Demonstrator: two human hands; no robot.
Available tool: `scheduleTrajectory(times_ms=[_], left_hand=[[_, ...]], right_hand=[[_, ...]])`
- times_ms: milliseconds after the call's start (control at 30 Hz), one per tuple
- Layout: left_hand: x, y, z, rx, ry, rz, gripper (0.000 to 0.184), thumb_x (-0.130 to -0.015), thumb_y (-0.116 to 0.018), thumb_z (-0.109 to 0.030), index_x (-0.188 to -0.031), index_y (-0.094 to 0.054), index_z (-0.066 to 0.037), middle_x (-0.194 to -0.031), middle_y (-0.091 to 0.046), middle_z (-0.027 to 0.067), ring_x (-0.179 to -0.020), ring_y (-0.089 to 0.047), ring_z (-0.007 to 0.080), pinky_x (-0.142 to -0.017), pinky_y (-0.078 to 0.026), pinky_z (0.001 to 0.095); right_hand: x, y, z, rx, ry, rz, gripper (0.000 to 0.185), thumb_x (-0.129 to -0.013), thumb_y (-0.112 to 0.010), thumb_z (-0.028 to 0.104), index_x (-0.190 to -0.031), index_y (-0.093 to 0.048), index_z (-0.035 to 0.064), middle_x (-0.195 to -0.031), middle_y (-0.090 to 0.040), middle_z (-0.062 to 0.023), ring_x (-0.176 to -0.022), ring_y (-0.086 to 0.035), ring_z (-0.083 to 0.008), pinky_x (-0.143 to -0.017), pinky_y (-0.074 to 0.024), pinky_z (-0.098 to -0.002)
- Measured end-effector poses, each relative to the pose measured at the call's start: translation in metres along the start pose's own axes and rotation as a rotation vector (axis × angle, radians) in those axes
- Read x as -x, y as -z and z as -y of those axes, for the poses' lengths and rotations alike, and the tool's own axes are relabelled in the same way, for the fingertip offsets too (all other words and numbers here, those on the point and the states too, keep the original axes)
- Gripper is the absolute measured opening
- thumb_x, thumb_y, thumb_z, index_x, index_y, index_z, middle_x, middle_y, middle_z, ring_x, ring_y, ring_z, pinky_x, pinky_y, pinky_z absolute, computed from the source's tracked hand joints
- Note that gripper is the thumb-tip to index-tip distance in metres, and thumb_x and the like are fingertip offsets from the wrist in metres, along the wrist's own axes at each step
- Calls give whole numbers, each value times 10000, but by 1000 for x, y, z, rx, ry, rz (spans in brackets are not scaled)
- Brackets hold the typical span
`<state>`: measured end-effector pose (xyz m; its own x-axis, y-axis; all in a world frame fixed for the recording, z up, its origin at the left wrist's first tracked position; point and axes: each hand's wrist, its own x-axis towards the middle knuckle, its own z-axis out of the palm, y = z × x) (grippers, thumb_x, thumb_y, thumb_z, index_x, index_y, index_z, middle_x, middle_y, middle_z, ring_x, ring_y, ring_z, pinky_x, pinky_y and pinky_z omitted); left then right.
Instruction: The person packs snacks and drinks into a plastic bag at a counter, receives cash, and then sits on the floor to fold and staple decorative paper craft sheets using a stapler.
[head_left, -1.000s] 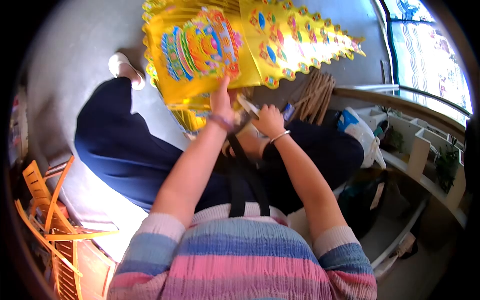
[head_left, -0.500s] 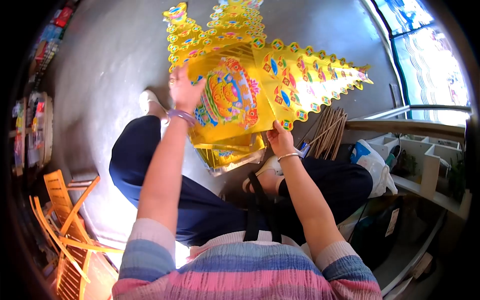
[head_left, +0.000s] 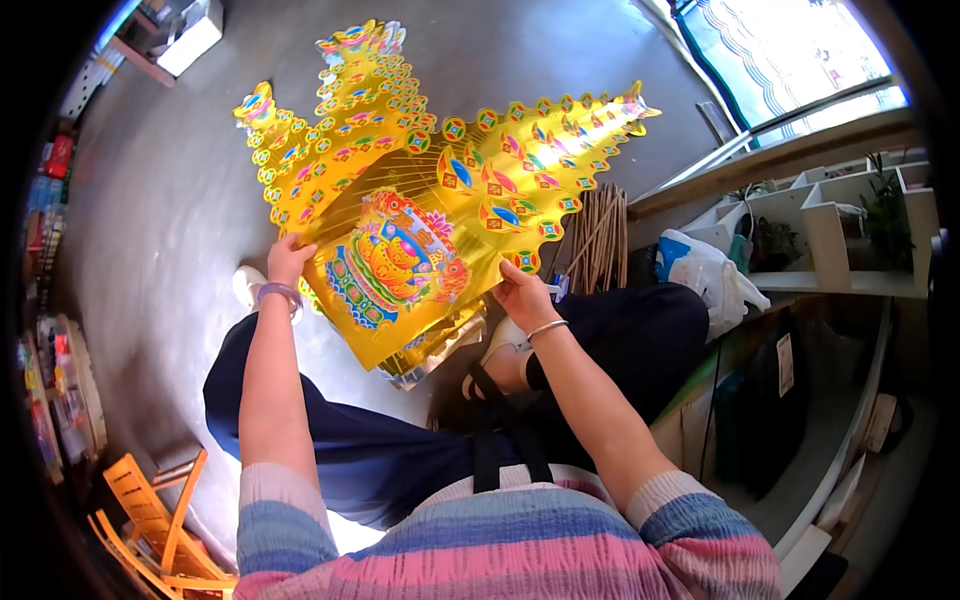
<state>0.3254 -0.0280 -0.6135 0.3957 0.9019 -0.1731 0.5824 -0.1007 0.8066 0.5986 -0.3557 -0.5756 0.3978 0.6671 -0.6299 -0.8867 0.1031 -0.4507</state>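
Note:
A large golden foil decoration hangs between my hands, printed with a colourful red, green and blue emblem. Its three pointed arms have scalloped edges with round patterns and spread away from me. At its left edge, my left hand pinches the foil, with a purple bangle on the wrist. My right hand grips the right corner between thumb and fingers, a silver bangle on its wrist. More folded golden layers show under the lower edge.
A bundle of brown sticks lies right of the foil, near a white and blue plastic bag. White shelving with plants stands at the right. An orange wooden chair is at lower left, shelves of goods at far left.
The left hand went from beside the right hand to the foil's left side and now holds its edge. The knife seen earlier in the right hand is out of sight. The foil's arms have spread into view.

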Motion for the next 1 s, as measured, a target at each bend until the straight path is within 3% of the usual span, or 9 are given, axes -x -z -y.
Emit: scheduleTrajectory(times_ms=[100,233,433,567,633,767,833,933,1000], left_hand=[[-14,15,-23,245,36,-94,266,-703,-705,-65,-933,-615,32,-808,-613,43,-718,-547,107,-648,-448,243],[16,56,-193,167,-541,-285,111,-745,-636,26,-851,-617,-2,-725,-577,15,-672,-513,86,-600,-431,237],[117,78,-345,-380,-970,-510,133,-692,-619,61,-801,-598,-11,-780,-574,105,-761,-575,251,-669,-465,299],[166,47,-326,-386,-1035,-474,162,-660,-623,62,-786,-604,-38,-803,-576,95,-810,-574,282,-718,-470,355],[183,18,-289,-399,-987,-368,181,-648,-631,52,-800,-605,-40,-767,-553,91,-821,-565,282,-723,-474,370],[212,-50,-204,-319,-734,-182,82,-682,-636,-3,-748,-605,-40,-793,-571,83,-874,-552,285,-792,-448,377],[217,-74,-163,-384,-655,-108,65,-692,-628,-13,-748,-609,-38,-800,-576,82,-872,-550,292,-793,-447,371],[219,-83,-148,-404,-618,-80,44,-697,-622,-23,-738,-613,-37,-791,-578,79,-869,-547,295,-792,-446,365],[222,-82,-146,-317,-571,-36,70,-716,-613,-20,-783,-610,-39,-870,-579,100,-908,-538,291,-805,-443,361]], right_hand=[[-10,-2,2,36,78,77,153,-851,-581,114,-993,-572,54,-923,-627,-22,-761,-597,-121,-622,-476,-241],[-27,-44,19,-26,215,100,155,-834,-597,86,-983,-583,49,-902,-635,-22,-735,-610,-130,-609,-497,-259],[-26,-93,42,-170,270,288,175,-855,-572,100,-1024,-573,57,-985,-624,-26,-858,-607,-152,-735,-492,-272],[-56,-36,13,25,31,138,216,-883,-543,167,-1033,-547,12,-956,-611,-53,-857,-591,-152,-766,-492,-279],[-46,-11,0,643,-9,-110,390,-838,-579,419,-799,-582,30,-723,-576,-35,-624,-547,-114,-548,-448,-241],[-13,-14,-17,245,133,-198,617,-839,-438,600,-1017,-530,17,-872,-595,-59,-658,-528,-120,-546,-423,-225],[-3,-26,-12,341,95,-108,591,-857,-495,507,-1131,-513,-16,-850,-584,-18,-652,-516,-99,-584,-399,-221],[8,-59,-9,858,143,-9,385,-850,-571,327,-1004,-568,-26,-753,-574,-28,-581,-498,-94,-508,-375,-221],[-8,-60,-23,761,178,-19,246,-821,-586,207,-884,-568,-31,-671,-544,-39,-510,-465,-97,-458,-351,-236]])
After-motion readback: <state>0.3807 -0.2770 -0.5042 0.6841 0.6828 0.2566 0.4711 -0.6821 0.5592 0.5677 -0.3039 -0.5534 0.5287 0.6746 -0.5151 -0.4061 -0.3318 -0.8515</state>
